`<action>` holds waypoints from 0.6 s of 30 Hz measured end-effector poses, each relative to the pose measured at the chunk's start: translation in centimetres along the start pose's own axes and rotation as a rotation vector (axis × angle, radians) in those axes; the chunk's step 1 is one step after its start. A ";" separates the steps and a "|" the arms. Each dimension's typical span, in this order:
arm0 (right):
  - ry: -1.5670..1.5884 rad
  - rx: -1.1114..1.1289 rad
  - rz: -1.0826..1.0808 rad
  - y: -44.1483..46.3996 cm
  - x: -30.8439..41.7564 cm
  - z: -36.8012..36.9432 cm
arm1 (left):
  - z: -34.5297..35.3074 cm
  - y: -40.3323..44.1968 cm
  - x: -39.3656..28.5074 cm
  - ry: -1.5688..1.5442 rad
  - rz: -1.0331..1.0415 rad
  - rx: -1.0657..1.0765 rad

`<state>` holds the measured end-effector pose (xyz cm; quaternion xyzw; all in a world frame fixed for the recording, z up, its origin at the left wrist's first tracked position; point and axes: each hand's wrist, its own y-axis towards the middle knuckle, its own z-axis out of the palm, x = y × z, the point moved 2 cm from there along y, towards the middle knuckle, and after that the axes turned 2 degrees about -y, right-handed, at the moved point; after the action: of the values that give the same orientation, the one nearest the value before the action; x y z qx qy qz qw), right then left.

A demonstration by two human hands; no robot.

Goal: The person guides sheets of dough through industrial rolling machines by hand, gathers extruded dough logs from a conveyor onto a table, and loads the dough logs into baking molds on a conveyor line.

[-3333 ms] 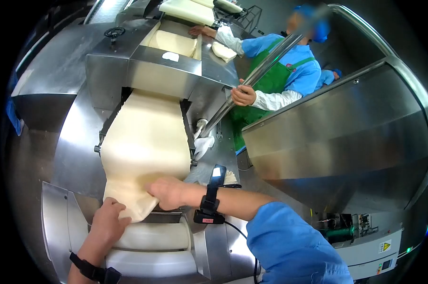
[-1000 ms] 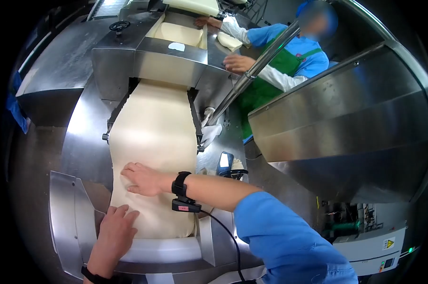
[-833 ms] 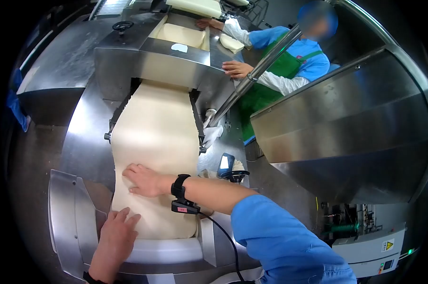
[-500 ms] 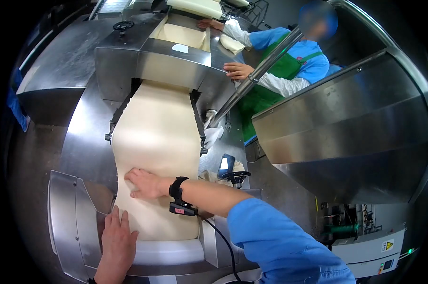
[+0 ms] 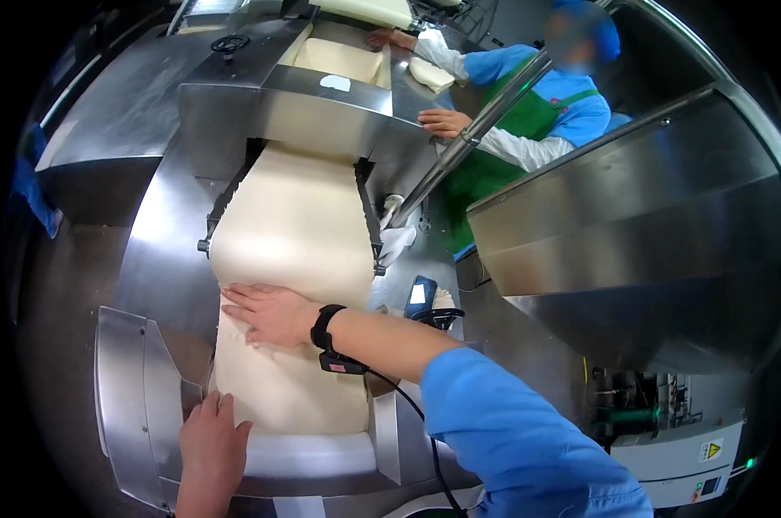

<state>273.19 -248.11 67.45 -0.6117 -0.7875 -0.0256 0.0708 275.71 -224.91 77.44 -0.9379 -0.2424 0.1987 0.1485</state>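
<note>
Steel machinery [image 5: 313, 121] (bearing a dough sheet [image 5: 295, 220]) marks a food factory.

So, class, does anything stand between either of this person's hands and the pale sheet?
Nothing visible does. The right hand lies directly on the pale sheet; the left hand is at its lower left edge, no object seen between, though whether it touches is hard to tell.

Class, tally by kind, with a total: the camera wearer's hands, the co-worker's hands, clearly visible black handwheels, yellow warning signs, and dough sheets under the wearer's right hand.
Wearer's hands: 2 (left hand, right hand)
Co-worker's hands: 2 (far hand, near hand)
Handwheels: 2 (upper wheel, lower wheel)
Warning sign: 1
Dough sheet: 1
Total: 8
</note>
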 end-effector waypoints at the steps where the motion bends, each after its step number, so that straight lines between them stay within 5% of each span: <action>1: 0.042 0.046 0.027 0.0 -0.2 0.4 | -0.2 -1.1 0.3 -0.042 0.033 -0.083; 3: 0.070 0.087 0.049 0.0 -0.2 0.5 | 1.4 -3.2 1.2 -0.086 0.058 -0.165; 5: 0.088 0.127 0.076 0.2 -0.3 0.9 | 5.4 -6.5 4.1 -0.613 -0.071 -0.498; 7: 0.121 0.140 0.090 0.1 -0.4 1.9 | 8.4 -10.3 6.9 -0.542 -0.112 -0.599; 10: 0.172 0.199 0.116 0.1 0.0 1.3 | 12.9 -16.7 7.9 -1.064 -0.700 -0.579; 12: 0.179 0.204 0.113 0.1 -0.1 2.1 | 13.5 -18.4 3.9 -0.388 -0.273 -0.927; 16: 0.184 0.217 0.125 0.3 0.1 2.4 | 18.3 -20.2 1.2 -0.666 -0.581 -0.520; 17: 0.168 0.182 0.112 0.2 0.4 2.8 | 18.5 -19.7 0.8 -0.263 -0.338 -0.510; 18: 0.162 0.180 0.116 0.1 0.6 2.9 | 18.6 -19.3 0.9 -0.264 -0.332 -0.515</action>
<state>272.93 -247.13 64.69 -0.6433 -0.7416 0.0003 0.1902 260.57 -204.89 68.11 -0.8586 -0.4511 0.2240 -0.0959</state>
